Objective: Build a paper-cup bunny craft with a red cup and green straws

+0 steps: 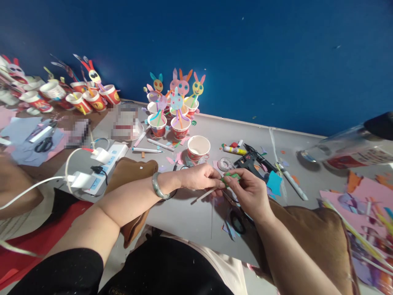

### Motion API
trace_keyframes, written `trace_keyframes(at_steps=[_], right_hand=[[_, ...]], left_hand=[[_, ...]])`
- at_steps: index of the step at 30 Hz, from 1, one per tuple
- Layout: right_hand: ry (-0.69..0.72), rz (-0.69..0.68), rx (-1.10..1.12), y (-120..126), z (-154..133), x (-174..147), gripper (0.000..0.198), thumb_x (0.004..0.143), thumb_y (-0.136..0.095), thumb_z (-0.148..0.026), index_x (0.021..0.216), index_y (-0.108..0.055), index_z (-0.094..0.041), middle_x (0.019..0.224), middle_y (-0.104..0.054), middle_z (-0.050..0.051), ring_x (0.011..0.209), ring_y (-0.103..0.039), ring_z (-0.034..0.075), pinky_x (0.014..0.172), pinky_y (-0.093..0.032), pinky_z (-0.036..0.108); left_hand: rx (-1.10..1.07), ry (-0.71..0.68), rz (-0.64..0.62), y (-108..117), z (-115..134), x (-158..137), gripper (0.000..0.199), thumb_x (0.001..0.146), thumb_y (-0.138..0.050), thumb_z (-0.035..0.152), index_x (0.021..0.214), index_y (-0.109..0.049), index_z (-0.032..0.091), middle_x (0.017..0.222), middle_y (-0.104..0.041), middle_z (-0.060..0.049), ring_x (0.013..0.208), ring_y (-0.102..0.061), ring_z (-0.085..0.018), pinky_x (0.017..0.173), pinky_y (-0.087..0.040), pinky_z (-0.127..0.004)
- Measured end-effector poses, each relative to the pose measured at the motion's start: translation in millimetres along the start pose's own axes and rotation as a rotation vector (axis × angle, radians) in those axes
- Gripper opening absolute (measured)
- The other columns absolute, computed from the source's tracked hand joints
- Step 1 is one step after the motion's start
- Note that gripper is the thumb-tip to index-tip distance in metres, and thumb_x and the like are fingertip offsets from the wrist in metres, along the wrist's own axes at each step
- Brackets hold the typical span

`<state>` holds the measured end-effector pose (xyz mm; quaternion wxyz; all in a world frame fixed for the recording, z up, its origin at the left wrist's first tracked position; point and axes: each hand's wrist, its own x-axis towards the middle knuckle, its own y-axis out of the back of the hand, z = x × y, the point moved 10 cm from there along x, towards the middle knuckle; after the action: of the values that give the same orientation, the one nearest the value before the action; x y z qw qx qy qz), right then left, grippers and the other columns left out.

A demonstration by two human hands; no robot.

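Note:
Both hands meet over the table's front middle. My left hand [199,178], with a bracelet at the wrist, is closed in a pinch. A thin pale stick [202,196] pokes out below its fingers, slanting down to the left. My right hand [250,192] pinches a small green paper piece [233,176], which touches the left fingertips. Whether stick and paper are joined is hidden by the fingers. Just behind the hands stands a red and white paper cup [198,148]. A black glue gun [250,162] and a tape roll [225,164] lie beside my right hand.
Decorated cups with paper rabbit heads [181,110] stand by the blue wall. A white power strip [106,169] and a person's arm [18,180] are at left. Black-handled scissors [238,221] lie under my right hand. A clear bottle [346,149] and paper scraps [365,196] are at right.

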<state>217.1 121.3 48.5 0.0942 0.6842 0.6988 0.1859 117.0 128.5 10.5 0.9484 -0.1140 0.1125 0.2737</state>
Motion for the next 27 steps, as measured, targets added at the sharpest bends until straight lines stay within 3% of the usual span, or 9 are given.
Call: trace_keyframes(at_steps=[5,8,13,18,22,27], right_hand=[[0.035,0.039,-0.082,4,0,0,0.033,0.086,-0.068,-0.052,0.087,-0.069,-0.019,0.066,-0.064,0.001,0.049,-0.048,0.010,0.044,-0.036,0.022],[0.014,0.042,-0.078,3,4,1,0.036,0.087,-0.066,-0.055,0.088,-0.068,-0.018,0.066,-0.064,0.001,0.049,-0.049,0.010,0.045,-0.036,0.023],[-0.008,0.008,-0.032,-1,5,3,0.039,0.084,-0.069,-0.057,0.087,-0.068,-0.018,0.062,-0.061,0.000,0.047,-0.048,0.010,0.043,-0.036,0.022],[0.000,-0.030,0.004,0,4,3,0.037,0.083,-0.071,-0.056,0.088,-0.068,-0.019,0.066,-0.065,0.001,0.051,-0.054,0.012,0.047,-0.042,0.023],[0.019,-0.034,-0.034,0,1,2,0.031,0.084,-0.071,-0.050,0.088,-0.069,-0.019,0.065,-0.064,0.001,0.052,-0.053,0.012,0.046,-0.041,0.024],[0.032,-0.045,-0.046,-6,-5,-1,0.028,0.085,-0.071,-0.046,0.088,-0.071,-0.018,0.065,-0.064,0.001,0.051,-0.050,0.011,0.044,-0.038,0.023]], left_hand=[[-0.008,0.033,0.113,10,-1,0,0.027,0.080,-0.078,0.035,0.080,-0.065,0.011,0.067,-0.069,-0.003,0.060,-0.065,-0.010,0.062,-0.051,-0.023],[-0.010,0.005,0.165,18,3,-1,0.033,0.071,-0.084,0.036,0.081,-0.062,0.013,0.063,-0.066,0.001,0.055,-0.059,-0.009,0.055,-0.044,-0.021],[0.041,-0.066,0.144,20,10,-2,0.039,0.064,-0.087,0.043,0.069,-0.062,0.013,0.058,-0.060,0.004,0.054,-0.049,-0.006,0.055,-0.035,-0.021],[-0.070,-0.025,0.100,14,8,-3,0.038,0.063,-0.087,0.044,0.069,-0.066,0.012,0.063,-0.064,0.001,0.061,-0.057,-0.009,0.061,-0.042,-0.023],[-0.115,0.009,0.109,14,1,-1,0.030,0.064,-0.086,0.036,0.070,-0.068,0.012,0.065,-0.066,0.000,0.063,-0.059,-0.010,0.064,-0.046,-0.024],[0.025,-0.017,0.132,16,-2,2,0.022,0.071,-0.079,0.027,0.065,-0.065,0.011,0.057,-0.060,0.002,0.057,-0.053,-0.007,0.058,-0.041,-0.021]])
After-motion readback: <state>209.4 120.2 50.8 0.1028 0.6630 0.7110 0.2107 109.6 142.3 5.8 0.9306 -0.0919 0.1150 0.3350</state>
